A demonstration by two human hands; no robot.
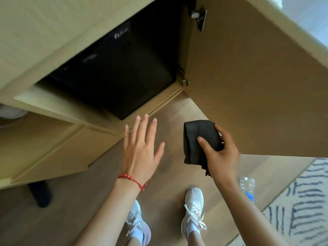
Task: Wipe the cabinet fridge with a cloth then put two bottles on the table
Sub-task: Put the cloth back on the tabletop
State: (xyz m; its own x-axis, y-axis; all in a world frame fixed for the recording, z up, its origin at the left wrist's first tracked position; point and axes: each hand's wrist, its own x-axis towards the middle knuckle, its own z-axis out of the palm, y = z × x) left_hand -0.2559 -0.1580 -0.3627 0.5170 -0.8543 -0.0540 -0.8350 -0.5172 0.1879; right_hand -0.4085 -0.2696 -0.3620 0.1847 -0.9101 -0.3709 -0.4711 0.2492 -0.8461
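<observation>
A black mini fridge [120,71] sits inside a light wood cabinet, its door closed and facing me. The cabinet door [248,89] stands swung open on the right. My right hand [220,155] is shut on a folded black cloth [198,139], held in front of the cabinet below the fridge's lower corner. My left hand [140,148] hovers open with fingers spread, just below the fridge, holding nothing. A clear plastic bottle with a blue cap [247,188] lies on the floor behind my right forearm, partly hidden.
Wood drawers [58,150] project from the cabinet at the left. My two white sneakers [193,210] stand on the wooden floor. A patterned rug [301,206] covers the lower right. A dark shoe-like shape [41,194] lies on the floor at left.
</observation>
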